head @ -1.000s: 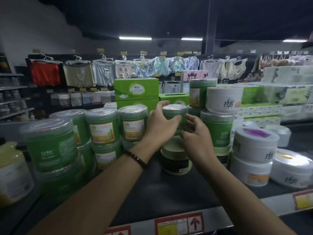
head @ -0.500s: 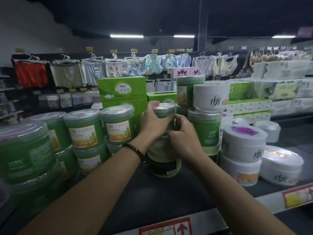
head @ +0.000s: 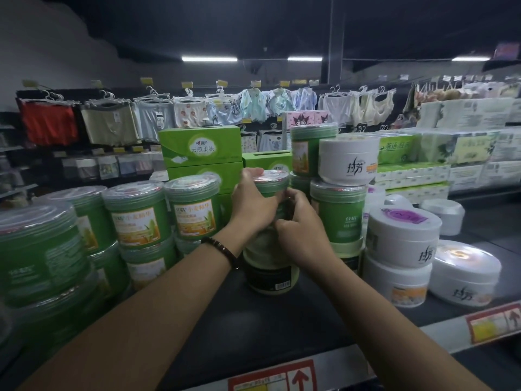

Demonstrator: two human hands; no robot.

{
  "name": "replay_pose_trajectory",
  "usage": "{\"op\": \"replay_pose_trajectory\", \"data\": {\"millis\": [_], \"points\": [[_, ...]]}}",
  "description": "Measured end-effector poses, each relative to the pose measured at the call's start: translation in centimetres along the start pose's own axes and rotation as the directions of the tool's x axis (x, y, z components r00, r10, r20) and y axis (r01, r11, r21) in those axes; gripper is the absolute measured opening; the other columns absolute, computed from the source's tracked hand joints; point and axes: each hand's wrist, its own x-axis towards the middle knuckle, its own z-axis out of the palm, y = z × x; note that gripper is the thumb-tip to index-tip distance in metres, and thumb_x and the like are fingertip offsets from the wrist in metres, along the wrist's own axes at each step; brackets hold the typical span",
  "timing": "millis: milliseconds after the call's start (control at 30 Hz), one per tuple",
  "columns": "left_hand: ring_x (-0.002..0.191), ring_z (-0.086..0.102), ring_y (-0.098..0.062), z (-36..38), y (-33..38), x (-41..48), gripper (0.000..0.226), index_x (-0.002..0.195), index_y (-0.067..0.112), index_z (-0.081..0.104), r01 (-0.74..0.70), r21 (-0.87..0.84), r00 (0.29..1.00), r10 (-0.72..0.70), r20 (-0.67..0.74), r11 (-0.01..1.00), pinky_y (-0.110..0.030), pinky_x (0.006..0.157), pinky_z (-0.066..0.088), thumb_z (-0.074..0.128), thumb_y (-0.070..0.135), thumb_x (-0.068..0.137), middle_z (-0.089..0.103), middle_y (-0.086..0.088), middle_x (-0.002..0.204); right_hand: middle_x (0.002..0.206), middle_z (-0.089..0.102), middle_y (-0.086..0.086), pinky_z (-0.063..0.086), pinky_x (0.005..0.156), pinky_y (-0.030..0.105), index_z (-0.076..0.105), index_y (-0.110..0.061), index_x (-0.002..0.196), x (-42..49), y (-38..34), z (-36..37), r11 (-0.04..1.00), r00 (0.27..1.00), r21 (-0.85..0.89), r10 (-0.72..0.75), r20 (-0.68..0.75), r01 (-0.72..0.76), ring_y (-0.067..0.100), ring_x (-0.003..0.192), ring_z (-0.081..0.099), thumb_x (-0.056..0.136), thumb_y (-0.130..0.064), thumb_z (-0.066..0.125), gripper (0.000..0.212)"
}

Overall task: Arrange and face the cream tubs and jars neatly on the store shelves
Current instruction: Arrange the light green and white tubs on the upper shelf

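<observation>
A green cream jar point(head: 271, 184) with a clear lid stands on top of a dark jar with a pale green lid point(head: 270, 273) at the middle of the dark shelf point(head: 282, 320). My left hand point(head: 252, 204) wraps the green jar's left side and my right hand point(head: 303, 231) grips its front right. Green jars with yellow labels point(head: 194, 208) are stacked two high to the left. On the right stand another green jar point(head: 338, 211) and white tubs point(head: 401, 239).
Green tissue boxes point(head: 200, 148) sit behind the jars. A white tub point(head: 348, 160) tops the right green stack. A low white tub point(head: 465, 273) lies at the far right. Red price tags point(head: 493, 323) line the shelf's front edge. Clothing hangs on the back wall.
Both hands stay on the middle green jar. My right hand has slid lower and closed tighter on its front. The view has shifted slightly to the right.
</observation>
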Motion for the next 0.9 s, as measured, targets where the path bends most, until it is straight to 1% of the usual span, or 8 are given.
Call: {"op": "replay_pose_trajectory", "data": {"millis": [133, 233, 333, 433, 567, 700, 767, 900], "points": [[0.109, 0.061, -0.017, -1.2, 1.1, -0.4, 0.063, 0.134, 0.024, 0.053, -0.047, 0.017, 0.999, 0.047, 0.003, 0.999, -0.026, 0.089, 0.048, 0.088, 0.030, 0.082, 0.061, 0.001, 0.126, 0.143, 0.062, 0.002, 0.045, 0.119, 0.044, 0.045, -0.017, 0.154, -0.8, -0.4, 0.0, 0.997, 0.997, -0.027, -0.072, -0.031, 0.071, 0.019, 0.136, 0.056, 0.076, -0.016, 0.058, 0.079], [0.108, 0.061, -0.015, -2.2, 2.1, -1.0, 0.062, 0.133, 0.026, 0.053, -0.081, 0.020, 0.997, 0.081, 0.011, 0.996, -0.021, 0.083, 0.047, 0.088, 0.031, 0.082, 0.061, 0.001, 0.126, 0.144, 0.061, 0.003, 0.045, 0.117, 0.044, 0.044, -0.014, 0.154, -1.6, -0.7, 0.1, 0.989, 0.989, -0.059, -0.139, -0.057, 0.136, 0.020, 0.135, 0.056, 0.084, -0.017, 0.071, 0.074], [0.110, 0.062, -0.015, -3.2, 2.9, -1.8, 0.062, 0.133, 0.028, 0.052, -0.114, 0.015, 0.993, 0.114, 0.032, 0.993, -0.027, 0.090, 0.053, 0.088, 0.033, 0.083, 0.061, 0.002, 0.128, 0.149, 0.058, 0.004, 0.042, 0.117, 0.045, 0.043, -0.013, 0.155, -2.5, -0.6, -0.1, 0.972, 0.973, -0.117, -0.213, -0.093, 0.202, 0.023, 0.139, 0.052, 0.088, -0.013, 0.076, 0.075], [0.109, 0.062, -0.014, -4.3, 3.6, -2.7, 0.062, 0.133, 0.029, 0.052, -0.150, 0.000, 0.988, 0.150, 0.044, 0.989, -0.032, 0.094, 0.055, 0.088, 0.035, 0.083, 0.061, 0.005, 0.126, 0.147, 0.059, 0.000, 0.045, 0.117, 0.045, 0.046, -0.019, 0.153, -3.6, -0.4, -0.2, 0.960, 0.953, -0.095, -0.273, -0.133, 0.262, 0.017, 0.139, 0.054, 0.081, -0.022, 0.073, 0.077], [0.112, 0.062, -0.015, -5.8, 4.4, -3.9, 0.061, 0.131, 0.030, 0.052, -0.167, -0.039, 0.984, 0.169, 0.055, 0.985, -0.041, 0.098, 0.056, 0.088, 0.033, 0.082, 0.060, 0.012, 0.121, 0.146, 0.060, -0.005, 0.048, 0.116, 0.045, 0.046, -0.025, 0.151, -4.2, -0.3, -0.5, 0.960, 0.947, -0.043, -0.281, -0.153, 0.278, 0.014, 0.138, 0.056, 0.076, -0.033, 0.074, 0.080], [0.107, 0.061, -0.002, -7.7, 5.0, -5.5, 0.059, 0.131, 0.032, 0.051, -0.161, -0.100, 0.981, 0.170, 0.089, 0.982, -0.032, 0.095, 0.057, 0.087, 0.031, 0.084, 0.056, 0.022, 0.116, 0.145, 0.059, -0.006, 0.050, 0.114, 0.045, 0.046, -0.026, 0.152, -4.8, -0.7, -0.8, 0.956, 0.944, -0.045, -0.293, -0.154, 0.289, 0.010, 0.137, 0.055, 0.079, -0.038, 0.084, 0.083], [0.111, 0.061, -0.003, -8.6, 5.0, -6.4, 0.059, 0.132, 0.032, 0.051, -0.168, -0.104, 0.978, 0.179, 0.108, 0.980, -0.027, 0.094, 0.056, 0.087, 0.032, 0.084, 0.057, 0.021, 0.119, 0.146, 0.060, -0.007, 0.051, 0.113, 0.044, 0.047, -0.027, 0.153, -5.1, -1.0, -0.8, 0.954, 0.942, -0.044, -0.298, -0.153, 0.295, 0.007, 0.137, 0.055, 0.080, -0.039, 0.088, 0.085], [0.113, 0.064, -0.006, -10.2, 4.4, -8.1, 0.059, 0.130, 0.033, 0.055, -0.146, -0.147, 0.982, 0.161, 0.097, 0.978, -0.035, 0.102, 0.055, 0.089, 0.031, 0.081, 0.064, 0.015, 0.123, 0.142, 0.062, -0.016, 0.052, 0.112, 0.040, 0.048, -0.029, 0.152, -5.8, -1.9, -0.2, 0.950, 0.943, -0.011, -0.311, -0.121, 0.312, 0.002, 0.132, 0.058, 0.078, -0.043, 0.089, 0.086]]}}
